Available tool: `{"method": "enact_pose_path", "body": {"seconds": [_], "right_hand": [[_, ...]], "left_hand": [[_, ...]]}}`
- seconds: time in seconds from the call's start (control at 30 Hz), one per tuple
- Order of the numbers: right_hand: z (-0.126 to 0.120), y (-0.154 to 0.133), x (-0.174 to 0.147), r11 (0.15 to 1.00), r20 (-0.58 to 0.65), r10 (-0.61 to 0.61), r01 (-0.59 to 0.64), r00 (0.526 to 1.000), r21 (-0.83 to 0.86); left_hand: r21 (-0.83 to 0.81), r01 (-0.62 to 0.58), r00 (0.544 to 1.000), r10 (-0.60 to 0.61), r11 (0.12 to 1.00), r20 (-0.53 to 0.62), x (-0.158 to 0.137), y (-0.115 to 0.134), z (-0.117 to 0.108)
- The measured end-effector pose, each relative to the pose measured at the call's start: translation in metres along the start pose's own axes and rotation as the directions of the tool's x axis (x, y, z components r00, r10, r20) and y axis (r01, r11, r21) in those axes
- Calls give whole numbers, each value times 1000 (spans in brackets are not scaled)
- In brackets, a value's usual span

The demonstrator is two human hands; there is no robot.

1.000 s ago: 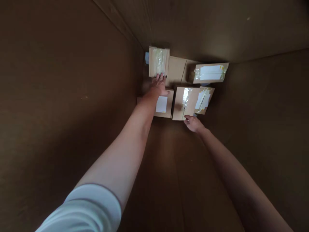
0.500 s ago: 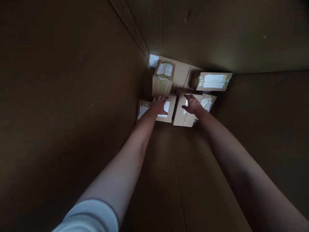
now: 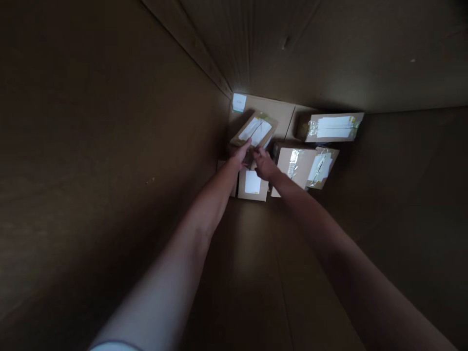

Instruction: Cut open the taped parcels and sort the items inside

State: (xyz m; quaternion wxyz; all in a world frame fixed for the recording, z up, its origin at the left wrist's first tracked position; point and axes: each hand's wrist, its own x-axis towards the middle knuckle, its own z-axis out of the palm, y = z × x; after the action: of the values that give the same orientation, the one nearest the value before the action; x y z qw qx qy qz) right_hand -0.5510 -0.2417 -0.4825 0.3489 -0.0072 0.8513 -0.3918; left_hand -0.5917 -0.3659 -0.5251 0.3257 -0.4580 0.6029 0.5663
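The labelled carton (image 3: 256, 130) lies askew against your hands: left hand (image 3: 240, 156), thumb lifted toward its near end; right hand (image 3: 264, 163), fingers curled there. In this gloom, you can't tell whether either grips. A taped box (image 3: 299, 163) sits just right.

The one camera sits on the person's head; it looks forward and down into a deep space with brown walls (image 3: 109, 146); the left arm (image 3: 204, 219) and right arm (image 3: 321, 229) start close to it, at the bottom, and reach away; the taped boxes (image 3: 305, 165) are farther off, above the middle.
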Motion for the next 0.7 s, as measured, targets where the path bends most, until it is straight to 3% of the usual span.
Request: {"method": "enact_pose_path", "body": {"seconds": [0.07, 0.17, 0.2, 0.3, 0.33, 0.4, 0.43, 0.5, 0.6, 0.7], "right_hand": [[12, 0, -16, 999, -16, -14, 14, 1000, 32], [11, 15, -27, 997, -100, 35, -28, 994, 67], [7, 24, -28, 992, -187, 97, -80, 978, 94], [-9, 51, -30, 939, -392, 303, -203, 868, 278], [-13, 57, -33, 913, -378, 338, -203, 862, 353], [-18, 58, -46, 859, -256, 343, -192, 904, 474], [-19, 54, -56, 832, -205, 345, -197, 916, 518], [-21, 38, -82, 794, -211, 399, -222, 892, 566], [-31, 1, -137, 768, -327, 499, -236, 802, 596], [-57, -43, -205, 771, -417, 543, -236, 729, 592]], "left_hand": [[18, 19, 999, -18, 1000, -33, -3, -8, 0], [-28, -72, 997, 72, 997, -21, -12, -31, -8], [-41, -98, 995, 98, 994, -11, -16, -40, -14], [-22, -111, 994, 110, 994, -14, -31, -63, -33], [-4, -95, 995, 95, 995, -33, -39, -68, -39], [65, -68, 992, 75, 996, -105, -58, -73, -51], [79, -71, 990, 80, 994, -116, -69, -72, -56], [93, -85, 989, 95, 992, -109, -98, -65, -64], [108, -130, 988, 138, 986, -66, -155, -41, -68], [190, -227, 974, 226, 955, 31, -229, -5, -69]]}}
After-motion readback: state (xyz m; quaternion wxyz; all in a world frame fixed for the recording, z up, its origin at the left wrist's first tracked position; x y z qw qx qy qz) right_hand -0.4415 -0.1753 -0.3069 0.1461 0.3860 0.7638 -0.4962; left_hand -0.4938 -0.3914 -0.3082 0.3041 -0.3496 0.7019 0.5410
